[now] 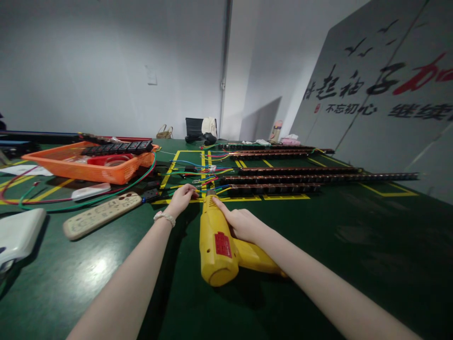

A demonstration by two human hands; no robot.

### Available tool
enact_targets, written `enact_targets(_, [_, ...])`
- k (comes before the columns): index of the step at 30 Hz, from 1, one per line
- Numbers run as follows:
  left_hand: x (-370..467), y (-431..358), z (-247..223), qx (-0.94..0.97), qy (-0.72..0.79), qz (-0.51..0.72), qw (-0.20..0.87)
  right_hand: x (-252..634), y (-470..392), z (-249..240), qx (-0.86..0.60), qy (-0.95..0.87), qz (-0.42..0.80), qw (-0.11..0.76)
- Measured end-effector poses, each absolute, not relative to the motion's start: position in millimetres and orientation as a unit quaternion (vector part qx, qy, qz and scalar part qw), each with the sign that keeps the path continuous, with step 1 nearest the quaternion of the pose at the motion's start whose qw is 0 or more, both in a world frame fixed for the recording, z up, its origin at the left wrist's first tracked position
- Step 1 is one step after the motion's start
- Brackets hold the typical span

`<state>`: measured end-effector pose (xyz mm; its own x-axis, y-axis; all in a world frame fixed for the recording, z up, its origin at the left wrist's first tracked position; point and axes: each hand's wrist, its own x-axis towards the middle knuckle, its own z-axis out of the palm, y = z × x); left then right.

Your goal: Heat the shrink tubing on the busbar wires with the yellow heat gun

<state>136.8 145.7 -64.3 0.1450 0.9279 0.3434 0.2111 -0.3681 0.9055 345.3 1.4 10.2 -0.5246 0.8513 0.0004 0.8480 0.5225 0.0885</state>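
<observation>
1. Right hand [244, 225]: holding the body of the heat gun [218, 243], forearm across its handle; some fingers are hidden. The gun's nozzle [211, 192] points to 12 o'clock, its handle to 4 o'clock.
2. Left hand [182, 196]: narrow, fingertips near the nozzle at 9 o'clock, beside the wires [223, 191]. Whether it grips a wire cannot be told.
3. The wires lie around the nozzle, from 10 to 3 o'clock; the nearest strip [276, 188] is at 3 o'clock. From the left hand, the basket [123, 175] and power strip [102, 216] lie near 9 o'clock.

CAUTION: Whether the gun is on is not visible. If hot, a swing toward 9 o'clock could burn the left fingers. Dwelling on 1 spot could melt insulation. A slipping body grip could misdirect the nozzle.
</observation>
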Motion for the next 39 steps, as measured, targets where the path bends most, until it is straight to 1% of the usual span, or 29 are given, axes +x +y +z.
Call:
enact_targets(7, [137.9, 142.5, -59.9, 0.662, 0.424, 0.492, 0.374, 333.1, 9.7, 5.7, 0.469, 0.882, 0.046, 0.009])
enact_targets(12, [137.5, 139.2, -53.8, 0.646, 0.455, 0.485, 0.375, 325.1, 16.3, 2.2, 0.463, 0.884, 0.059, 0.005])
enact_targets(20, [136.9, 137.4, -50.7, 0.659, 0.471, 0.473, 0.346, 323.4, 12.8, 6.5, 0.468, 0.882, 0.059, -0.003])
enact_targets(24, [135.6, 137.3, -50.6, 0.697, 0.482, 0.449, 0.283, 325.5, 8.1, 6.8, 0.464, 0.883, 0.062, -0.009])
enact_targets(28, [135.6, 134.4, -48.5, 0.744, 0.507, 0.377, 0.217, 333.2, -1.1, 5.6, 0.452, 0.891, 0.045, -0.001])
enact_targets(34, [137.2, 137.5, -54.3, 0.804, 0.443, 0.374, 0.129, 344.5, -17.3, 6.9, 0.455, 0.89, 0.032, 0.009])
enact_targets(36, [137.0, 140.0, -57.6, 0.808, 0.443, 0.37, 0.113, 345.6, -19.5, 7.7, 0.458, 0.889, 0.027, 0.012])
enact_targets(39, [136.5, 142.1, -60.2, 0.807, 0.45, 0.361, 0.12, 346.1, -20.3, 8.3, 0.458, 0.889, 0.023, 0.007])
